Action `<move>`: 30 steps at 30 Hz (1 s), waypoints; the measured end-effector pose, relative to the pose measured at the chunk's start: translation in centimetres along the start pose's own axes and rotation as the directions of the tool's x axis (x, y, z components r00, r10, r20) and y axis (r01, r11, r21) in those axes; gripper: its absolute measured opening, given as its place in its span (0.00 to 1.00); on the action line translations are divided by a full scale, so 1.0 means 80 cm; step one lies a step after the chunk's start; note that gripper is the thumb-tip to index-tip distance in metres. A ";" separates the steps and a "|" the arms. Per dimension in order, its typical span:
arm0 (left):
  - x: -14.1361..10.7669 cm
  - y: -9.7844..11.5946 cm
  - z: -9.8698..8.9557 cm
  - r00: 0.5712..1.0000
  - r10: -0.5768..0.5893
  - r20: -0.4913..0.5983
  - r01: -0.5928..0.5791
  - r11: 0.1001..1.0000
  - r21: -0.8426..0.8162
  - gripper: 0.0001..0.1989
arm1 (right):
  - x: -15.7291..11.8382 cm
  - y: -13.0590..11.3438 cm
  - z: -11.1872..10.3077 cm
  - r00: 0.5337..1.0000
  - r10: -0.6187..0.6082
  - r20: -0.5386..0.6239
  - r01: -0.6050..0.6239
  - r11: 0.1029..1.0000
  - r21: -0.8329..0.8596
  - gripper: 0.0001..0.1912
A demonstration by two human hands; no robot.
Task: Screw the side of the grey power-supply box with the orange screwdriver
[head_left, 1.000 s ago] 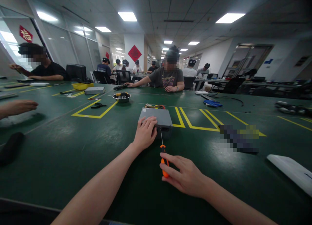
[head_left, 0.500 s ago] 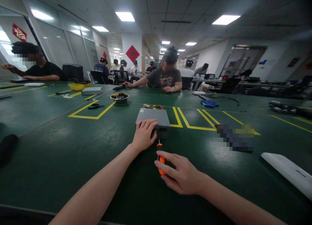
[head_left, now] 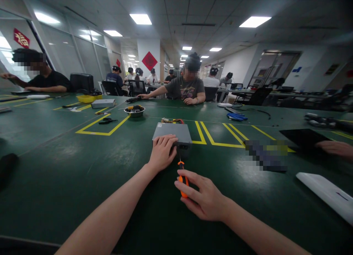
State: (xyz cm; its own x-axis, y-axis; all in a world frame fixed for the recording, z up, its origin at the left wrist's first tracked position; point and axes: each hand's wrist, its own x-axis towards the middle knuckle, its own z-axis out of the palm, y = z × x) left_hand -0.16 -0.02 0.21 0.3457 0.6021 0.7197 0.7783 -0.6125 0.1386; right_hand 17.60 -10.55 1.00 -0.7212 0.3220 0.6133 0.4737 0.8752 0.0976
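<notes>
The left hand [head_left: 162,152] lies over the near left part of a grey metal box [head_left: 171,130] at the middle of the frame, its fingers extended across the top edge and its thumb by the front face. Below and to the right, the right hand [head_left: 205,196] pinches the orange-and-black handle of a screwdriver [head_left: 183,179] between thumb and fingers. The thin shaft points up at the box's front, near a dark socket [head_left: 184,147]; whether the tip touches cannot be told. Coloured wires [head_left: 176,121] show behind the box.

The box stands on a green table [head_left: 121,155] marked with yellow tape [head_left: 228,145]. Left of centre are a metal bowl [head_left: 134,114] of tools and a small black tool [head_left: 108,121]; farther up-left sit a second grey box [head_left: 103,103] and a yellow tray [head_left: 89,99]. A blue item [head_left: 237,117] lies right of centre.

At the right edge, another person's hand [head_left: 338,148] holds a black panel [head_left: 300,137], above a white object [head_left: 325,192]. At upper centre, a person in a grey shirt [head_left: 187,88] sits across the table.
</notes>
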 end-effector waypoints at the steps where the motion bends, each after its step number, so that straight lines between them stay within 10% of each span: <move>1: 0.000 0.000 0.000 1.000 -0.004 -0.004 0.004 1.000 0.000 0.13 | -0.001 0.000 0.001 1.000 0.002 -0.019 -0.002 1.000 -0.005 0.14; 30: 0.002 -0.001 0.008 0.997 -0.012 -0.070 0.013 1.000 0.015 0.09 | 0.001 -0.001 0.004 0.997 0.015 0.071 -0.013 1.000 -0.024 0.17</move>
State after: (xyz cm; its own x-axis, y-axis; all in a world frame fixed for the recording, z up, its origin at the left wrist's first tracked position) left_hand 0.18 0.43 -0.15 0.2990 0.5718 0.7640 0.7905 -0.5969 0.1374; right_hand 17.34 -10.44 0.80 -0.7482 0.3595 0.5576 0.4951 0.8620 0.1086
